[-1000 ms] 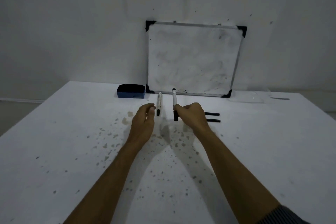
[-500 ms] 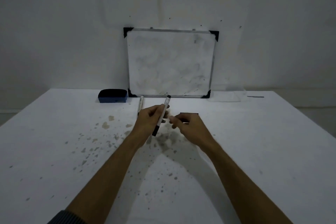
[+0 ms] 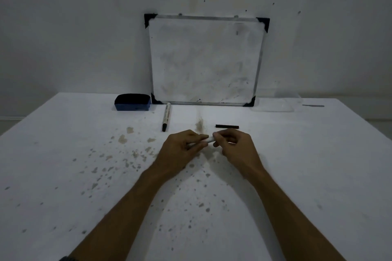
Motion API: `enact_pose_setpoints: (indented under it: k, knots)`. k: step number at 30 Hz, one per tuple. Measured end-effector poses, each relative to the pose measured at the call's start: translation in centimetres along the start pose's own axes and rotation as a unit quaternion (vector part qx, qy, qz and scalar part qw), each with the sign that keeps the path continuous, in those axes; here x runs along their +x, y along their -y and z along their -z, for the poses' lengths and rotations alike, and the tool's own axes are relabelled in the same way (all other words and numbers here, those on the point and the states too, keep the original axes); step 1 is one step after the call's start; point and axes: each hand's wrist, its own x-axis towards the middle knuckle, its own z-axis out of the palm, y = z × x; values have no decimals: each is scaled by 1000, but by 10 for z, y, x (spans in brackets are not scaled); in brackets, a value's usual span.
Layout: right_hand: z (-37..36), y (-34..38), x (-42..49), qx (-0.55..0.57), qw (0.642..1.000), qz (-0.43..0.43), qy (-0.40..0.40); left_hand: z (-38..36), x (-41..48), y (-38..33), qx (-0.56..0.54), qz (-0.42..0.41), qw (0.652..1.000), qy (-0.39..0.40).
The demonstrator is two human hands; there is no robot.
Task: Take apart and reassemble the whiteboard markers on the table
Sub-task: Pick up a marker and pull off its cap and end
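Note:
My left hand (image 3: 182, 150) and my right hand (image 3: 235, 146) meet over the middle of the table, both closed on one white whiteboard marker (image 3: 209, 140) that runs nearly level between them. Only a short stretch of its barrel shows between the fingers; its ends are hidden. A second white marker (image 3: 166, 116) with a black cap lies on the table beyond my left hand, pointing away from me. A thin black marker part (image 3: 227, 126) lies flat just beyond my right hand.
A small whiteboard (image 3: 205, 59) leans on the wall at the table's far edge. A blue eraser (image 3: 132, 102) sits left of it, and a clear plastic piece (image 3: 273, 106) to its right. The white table (image 3: 63, 176) is speckled with brown stains.
The marker passed from my right hand to my left, then tilted from steep to nearly level, and my right hand closed on its right end. Only one black part now shows beyond my right hand.

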Motion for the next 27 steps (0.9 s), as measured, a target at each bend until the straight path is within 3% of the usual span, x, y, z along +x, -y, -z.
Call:
enact_pose_setpoints:
  k: [2,4,6,9,12,15,20,21,23,25,27]
  knots:
    - [0,4,-1,-1,1000,-8,-16,0,3,4,68,-67,995,-1]
    - [0,6,-1,-77,996,7,-36,-1,5,4,97,-114,989,6]
    - [-3,4,-2,-187,981,37,-38,-4,6,5,118,-142,983,21]
    - [-7,-1,-1,-224,974,38,-25,-9,6,5,132,-155,978,36]
    - [-8,-3,3,-195,976,82,-43,-7,5,0,44,-107,993,29]
    - [-11,-7,5,-167,972,157,-55,0,0,-12,-74,24,995,54]
    - [-9,-4,-2,-187,945,265,-48,18,-2,-14,-224,153,946,179]
    - [-9,-3,-3,-187,947,258,-42,19,-1,-14,-227,165,942,183]
    - [-9,2,-4,-164,974,154,-14,14,1,-12,-172,134,965,144]
    - [-8,7,-1,-162,985,51,11,7,4,-8,-37,6,996,77]
    - [-5,9,1,-158,987,21,18,1,5,-2,71,-93,992,56]
